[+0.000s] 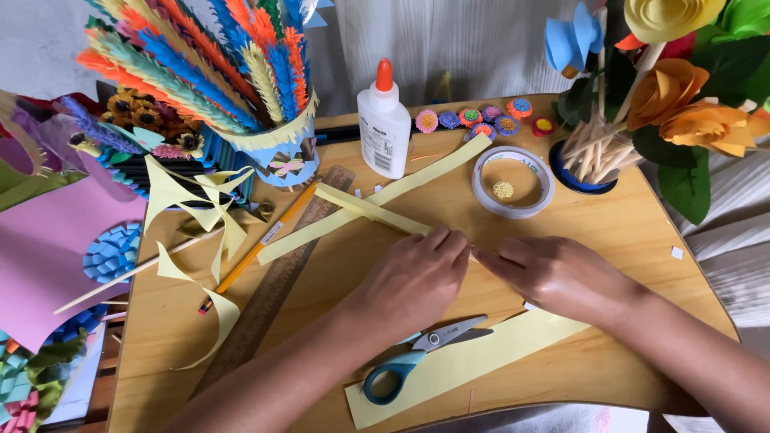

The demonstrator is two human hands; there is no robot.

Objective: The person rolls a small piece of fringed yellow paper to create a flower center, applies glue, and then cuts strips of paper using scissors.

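glue bottle (384, 120) left of tape roll (513, 182) | scissors (421, 355) before both hands

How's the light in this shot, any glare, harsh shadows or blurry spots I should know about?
Head view: soft, even daylight, with only faint shadows under the left hand and right hand; no strong glare, just a mild sheen on the wooden table and the glue bottle; hands and yellow paper strip are sharp; the paper flowers at the right edge look slightly soft and stretched by the wide lens.
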